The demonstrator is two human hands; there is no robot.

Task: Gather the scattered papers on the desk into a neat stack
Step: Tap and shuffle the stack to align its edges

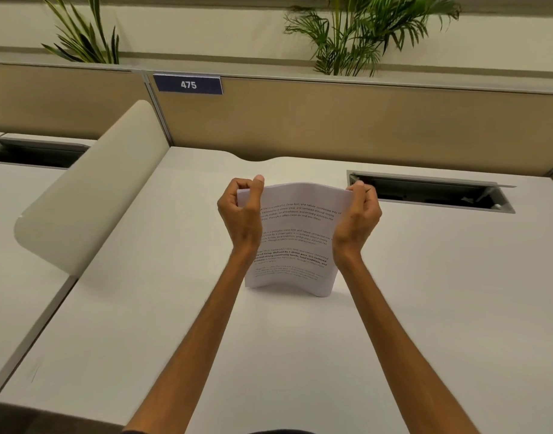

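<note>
A bundle of white printed papers [295,242] stands upright on its bottom edge in the middle of the pale desk [175,324], slightly bowed. My left hand [240,214] grips the bundle's upper left corner, thumb over the top. My right hand [358,217] grips the upper right corner in the same way. The printed text faces me. I see no loose sheets lying elsewhere on the desk.
An open cable tray [431,192] is recessed in the desk at the back right. A curved beige divider [90,189] rises on the left, with another desk beyond it. A tan partition [331,120] labelled 475 closes the back, with plants above.
</note>
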